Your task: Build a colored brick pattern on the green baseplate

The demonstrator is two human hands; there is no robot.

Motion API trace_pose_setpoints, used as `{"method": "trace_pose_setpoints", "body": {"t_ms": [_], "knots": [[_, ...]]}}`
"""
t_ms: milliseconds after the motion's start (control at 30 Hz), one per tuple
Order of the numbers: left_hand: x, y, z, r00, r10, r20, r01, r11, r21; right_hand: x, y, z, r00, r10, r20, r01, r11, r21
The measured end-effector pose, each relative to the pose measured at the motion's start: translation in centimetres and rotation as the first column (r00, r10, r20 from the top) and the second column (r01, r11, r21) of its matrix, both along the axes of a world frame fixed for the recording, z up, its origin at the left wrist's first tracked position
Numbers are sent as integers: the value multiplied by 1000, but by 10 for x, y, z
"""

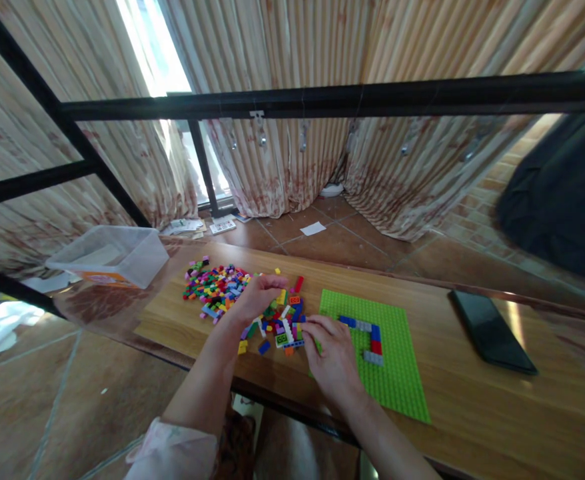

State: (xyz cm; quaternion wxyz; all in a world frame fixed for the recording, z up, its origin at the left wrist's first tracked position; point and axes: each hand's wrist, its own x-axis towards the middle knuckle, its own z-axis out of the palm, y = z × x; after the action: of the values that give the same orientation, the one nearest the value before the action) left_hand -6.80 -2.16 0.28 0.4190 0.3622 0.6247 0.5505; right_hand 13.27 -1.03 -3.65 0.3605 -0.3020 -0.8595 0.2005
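My left hand [260, 298] reaches over the right part of a pile of small toy building bricks [220, 283]. Its fingers are stretched out to the right, just above a yellow brick [281, 297], with no brick seen in its grip. My right hand [333, 357] is at the left edge of a green baseplate [397, 373], its thumb and fingers curled together beside the loose bricks. What they pinch, if anything, is too small to tell. On the baseplate stands an angled row of blue, grey and red bricks [376, 340], partly hidden by my right hand.
A clear plastic bin [132, 257] stands at the table's left end. A dark phone or tablet [492, 330] lies on the wooden table [452, 400], right of the baseplate. A black metal rail [322, 100] crosses in front of curtains [282, 53]. Papers [313, 229] lie on the tiled floor.
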Motion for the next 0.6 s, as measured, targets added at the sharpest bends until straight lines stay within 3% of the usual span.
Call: {"method": "trace_pose_setpoints", "body": {"t_ms": [167, 333, 467, 600], "knots": [[10, -2, 6, 971, -63, 233, 60, 998, 19, 0, 1, 4, 998, -36, -48, 32, 997, -77], [39, -6, 9, 865, -233, 444, 245, 969, 31, 3, 6, 11, 988, -79, -135, 55, 982, -178], [53, -6, 7, 853, -265, 449, 282, 959, 32, 7, 10, 12, 983, -99, -156, 68, 978, -197], [53, -5, 1, 923, -250, 293, 271, 962, -31, 11, 10, 9, 988, -107, -110, 90, 985, -149]]}}
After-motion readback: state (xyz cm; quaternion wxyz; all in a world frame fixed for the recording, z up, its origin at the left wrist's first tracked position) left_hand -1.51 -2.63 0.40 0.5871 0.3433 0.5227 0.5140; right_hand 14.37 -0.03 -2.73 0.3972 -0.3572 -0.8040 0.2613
